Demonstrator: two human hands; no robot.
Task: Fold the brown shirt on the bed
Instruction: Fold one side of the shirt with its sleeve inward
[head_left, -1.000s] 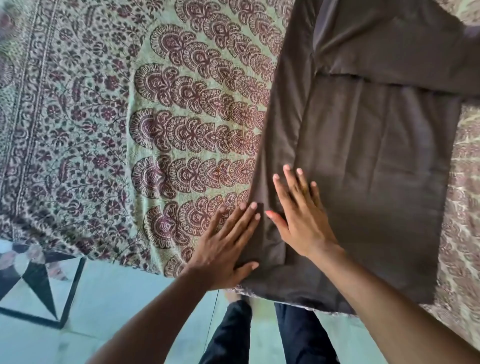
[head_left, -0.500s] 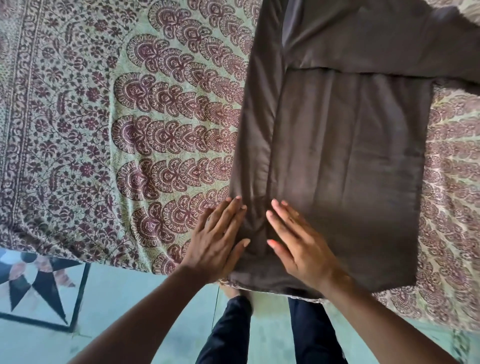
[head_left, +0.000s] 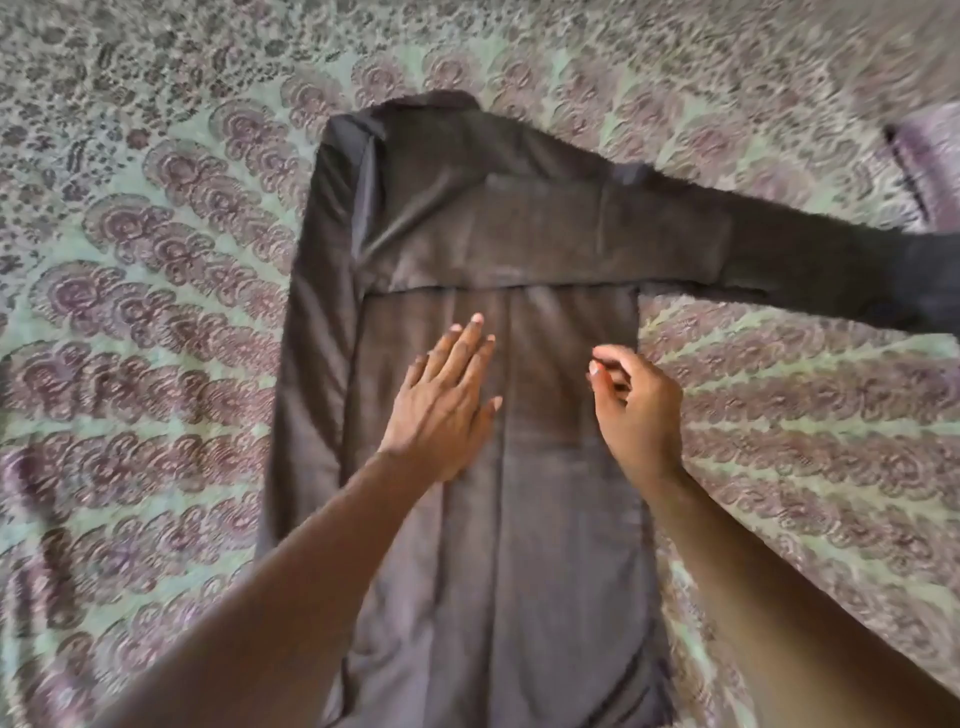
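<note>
The brown shirt (head_left: 561, 545) lies flat and lengthwise on the bed, collar at the far end. Its left side is folded inward, with a sleeve laid across the upper back. The other sleeve (head_left: 857, 280) stretches out to the right over the bedspread. My left hand (head_left: 447, 400) rests flat on the middle of the shirt with straight fingers. My right hand (head_left: 634, 400) hovers over the shirt's right part, near its right edge, with loosely curled fingers and nothing visible in them.
A green and maroon patterned bedspread (head_left: 156, 312) covers the bed on all sides of the shirt. A purple object (head_left: 930, 161), blurred, lies at the far right beyond the outstretched sleeve.
Both hands have moved from the shirt's near hem up to its middle. The right hand has lifted off the cloth and curled. The view has swung up over the whole shirt.
</note>
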